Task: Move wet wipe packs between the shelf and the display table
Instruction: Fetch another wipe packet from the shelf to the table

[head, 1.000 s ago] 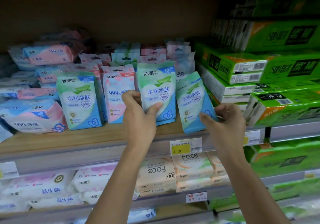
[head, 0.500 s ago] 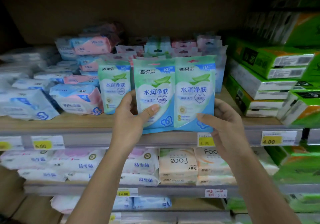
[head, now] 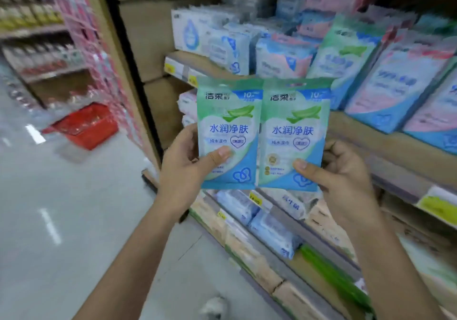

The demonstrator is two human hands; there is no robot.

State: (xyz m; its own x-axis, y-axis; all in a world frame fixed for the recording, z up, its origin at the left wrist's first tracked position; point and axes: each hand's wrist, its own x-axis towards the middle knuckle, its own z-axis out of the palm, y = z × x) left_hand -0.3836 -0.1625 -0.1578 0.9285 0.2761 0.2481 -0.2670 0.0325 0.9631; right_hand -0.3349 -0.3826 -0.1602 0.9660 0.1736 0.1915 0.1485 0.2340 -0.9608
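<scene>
I hold two green and blue wet wipe packs upright, side by side, in front of the shelf. My left hand (head: 184, 165) grips the left pack (head: 228, 122) at its lower left corner, thumb on its front. My right hand (head: 338, 171) grips the right pack (head: 295, 127) at its lower right corner in the same way. Both packs are off the wooden shelf board (head: 366, 134) and out in the aisle. More packs of the same kind (head: 346, 52) and pink ones (head: 395, 82) stand on the shelf behind them.
Lower shelves (head: 274, 228) with blue and beige packs run along the right. A wooden end panel (head: 141, 55) closes the shelf unit on the left. A red basket (head: 86, 125) sits on the grey floor (head: 74, 220) to the left, beside a pink rack.
Both hands have lifted the two packs off the shelf board and drawn them toward me. My view has swung left, so the aisle floor and red basket now show.
</scene>
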